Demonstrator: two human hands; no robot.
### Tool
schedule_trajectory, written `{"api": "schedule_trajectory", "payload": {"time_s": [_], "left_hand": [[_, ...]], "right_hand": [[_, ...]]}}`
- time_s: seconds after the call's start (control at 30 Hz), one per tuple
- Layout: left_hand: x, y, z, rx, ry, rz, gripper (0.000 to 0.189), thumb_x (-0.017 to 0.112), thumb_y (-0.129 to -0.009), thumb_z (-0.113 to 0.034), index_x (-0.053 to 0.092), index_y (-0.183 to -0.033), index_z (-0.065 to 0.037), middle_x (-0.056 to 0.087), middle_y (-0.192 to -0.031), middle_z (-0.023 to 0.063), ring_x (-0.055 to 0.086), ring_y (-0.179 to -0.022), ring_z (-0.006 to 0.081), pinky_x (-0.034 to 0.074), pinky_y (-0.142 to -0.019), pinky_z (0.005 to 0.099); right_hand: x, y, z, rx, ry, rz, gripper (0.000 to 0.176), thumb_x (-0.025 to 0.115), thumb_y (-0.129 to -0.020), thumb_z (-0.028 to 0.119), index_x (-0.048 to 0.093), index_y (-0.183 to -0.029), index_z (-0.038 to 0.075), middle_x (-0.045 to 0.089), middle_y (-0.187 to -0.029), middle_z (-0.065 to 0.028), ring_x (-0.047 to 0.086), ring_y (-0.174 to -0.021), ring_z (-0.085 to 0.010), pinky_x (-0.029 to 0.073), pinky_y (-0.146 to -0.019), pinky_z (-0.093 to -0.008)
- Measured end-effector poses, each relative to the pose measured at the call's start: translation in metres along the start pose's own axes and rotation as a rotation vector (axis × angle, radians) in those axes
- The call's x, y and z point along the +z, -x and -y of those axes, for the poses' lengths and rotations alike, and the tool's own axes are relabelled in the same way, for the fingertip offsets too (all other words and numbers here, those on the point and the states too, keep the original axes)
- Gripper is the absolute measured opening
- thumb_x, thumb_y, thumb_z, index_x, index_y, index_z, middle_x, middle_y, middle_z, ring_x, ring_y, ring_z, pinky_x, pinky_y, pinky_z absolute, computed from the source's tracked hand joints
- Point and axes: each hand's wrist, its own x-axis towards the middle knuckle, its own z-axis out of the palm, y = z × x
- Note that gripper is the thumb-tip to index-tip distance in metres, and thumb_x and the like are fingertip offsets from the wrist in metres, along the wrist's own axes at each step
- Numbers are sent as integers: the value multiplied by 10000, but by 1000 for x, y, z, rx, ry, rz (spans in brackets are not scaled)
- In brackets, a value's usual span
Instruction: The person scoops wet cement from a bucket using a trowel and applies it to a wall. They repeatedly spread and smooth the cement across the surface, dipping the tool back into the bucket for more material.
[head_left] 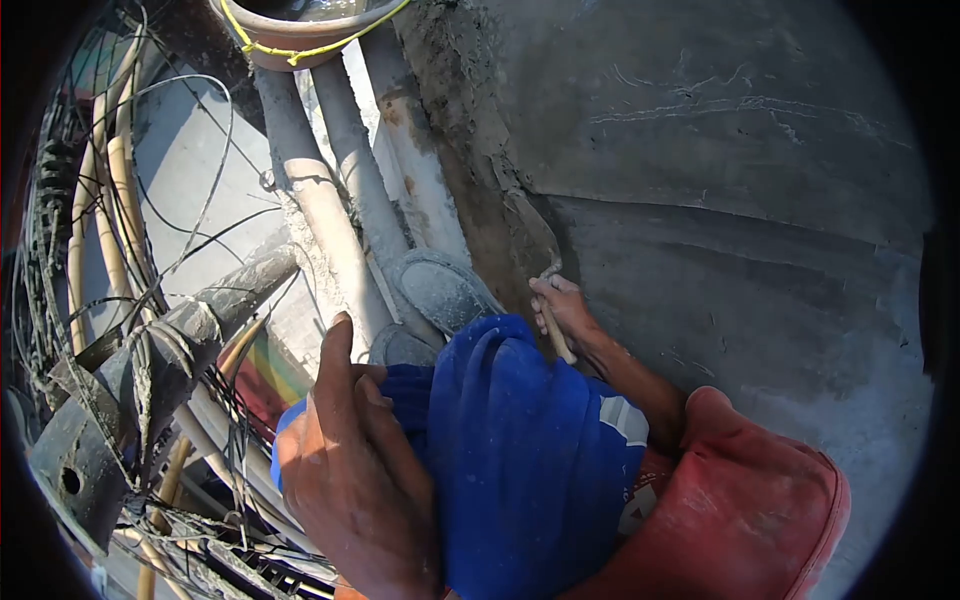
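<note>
My right hand (566,308) is closed around the wooden handle of a trowel (533,228). The metal blade lies along the edge of the grey plastered surface (720,160), where smooth plaster meets a rough, brownish strip. My left hand (365,470) is close to the camera, over my blue-clothed leg. Its fingers stretch forward with nothing visible in them, though part of the palm is hidden. Below my knees, a dusty grey shoe (440,290) rests on the poles.
A bucket (310,45) with a yellow rope round its rim stands at the top. Mortar-spattered poles (330,220) run beneath my feet. To the left lie a dark pipe (150,370), bamboo poles (95,200) and tangled black cables (45,230).
</note>
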Motion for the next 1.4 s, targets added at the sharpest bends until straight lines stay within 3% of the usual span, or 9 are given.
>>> {"api": "schedule_trajectory", "payload": {"time_s": [0.17,0.43,0.57,0.87,0.93,0.97,1.23,1.3,1.4], "left_hand": [[1,1,0,-10,29,-6,320,429,-939,-65,538,-1240,-67,670,-796,128,651,-658,222,488,-593,340],[2,0,13,105,10,-44,314,430,-948,-76,538,-1242,-76,672,-795,123,658,-662,215,494,-596,340],[-1,2,-2,-60,42,-30,307,438,-946,-84,542,-1235,-73,672,-797,122,656,-663,214,493,-598,342],[4,6,9,48,-22,-29,366,419,-933,-43,516,-1286,-50,648,-781,119,617,-659,164,472,-618,294],[9,11,-10,155,100,-144,363,415,-942,-52,514,-1291,-53,652,-798,111,609,-666,147,468,-625,279],[4,6,1,-106,9,-44,364,405,-953,-63,503,-1304,-55,657,-813,104,605,-676,136,470,-632,272],[5,4,-2,-138,30,6,364,390,-979,-108,478,-1329,-62,638,-825,74,564,-686,107,454,-627,245],[6,7,-12,-214,57,-21,365,398,-988,-140,462,-1340,-69,638,-825,70,557,-687,99,450,-632,234],[6,8,-9,-159,32,-24,363,402,-989,-154,466,-1336,-69,639,-818,71,560,-683,100,453,-631,238]], "right_hand": [[0,14,22,81,-28,17,234,553,-914,288,466,-871,76,498,-653,-20,454,-453,-108,386,-391,-272],[1,32,27,-131,321,-71,277,548,-919,326,459,-845,74,504,-685,-28,488,-509,-110,397,-435,-282],[8,6,18,-108,549,-20,278,552,-915,303,473,-867,41,509,-669,-40,518,-500,-136,451,-429,-304],[43,-25,26,-198,362,-126,252,537,-928,272,459,-916,33,476,-688,-27,491,-503,-112,437,-404,-290],[46,-11,30,-153,254,-106,258,532,-928,280,461,-922,32,500,-694,-49,504,-499,-126,435,-409,-297],[48,-5,29,-185,330,-147,269,528,-929,289,460,-927,28,511,-689,-64,509,-493,-136,434,-415,-306],[35,-1,15,-391,463,-230,333,535,-923,338,480,-950,11,529,-649,-99,520,-480,-172,428,-459,-345],[36,10,23,-252,489,-19,493,494,-921,406,450,-1125,-40,587,-996,-315,561,-979,-461,417,-840,-485],[45,-5,-2,-383,575,-108,473,503,-923,383,448,-1109,-48,605,-885,-258,621,-806,-384,473,-721,-454]]}}
